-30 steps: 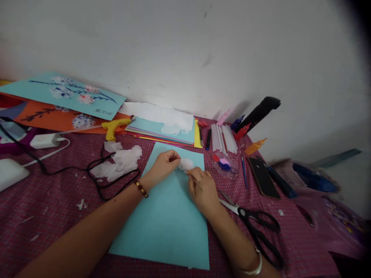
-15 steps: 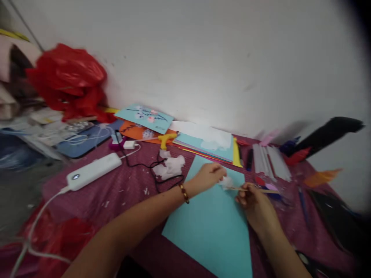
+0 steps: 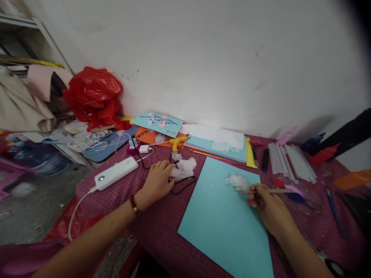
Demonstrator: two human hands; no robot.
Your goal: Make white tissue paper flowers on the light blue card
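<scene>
My right hand is closed around a thin wooden stick, whose tip reaches a white tissue tuft. That tuft lies on the upper part of a light blue sheet of paper. Left of the sheet, my left hand is at the edge of some torn white tissue pieces, its thumb and fingers apart. Its fingertips partly cover the tissue, so contact is hard to judge. A black cord runs beside the tissue.
Behind lie a yellow glue gun, a blue card with paper blossoms and stacked coloured paper. A white power bank is at left. Glue sticks and a black marker lie at right, a red plastic bag back left.
My left hand has moved from the tuft on the sheet leftward to the torn tissue pieces. My right hand keeps the stick by the tuft. The camera view has shifted.
</scene>
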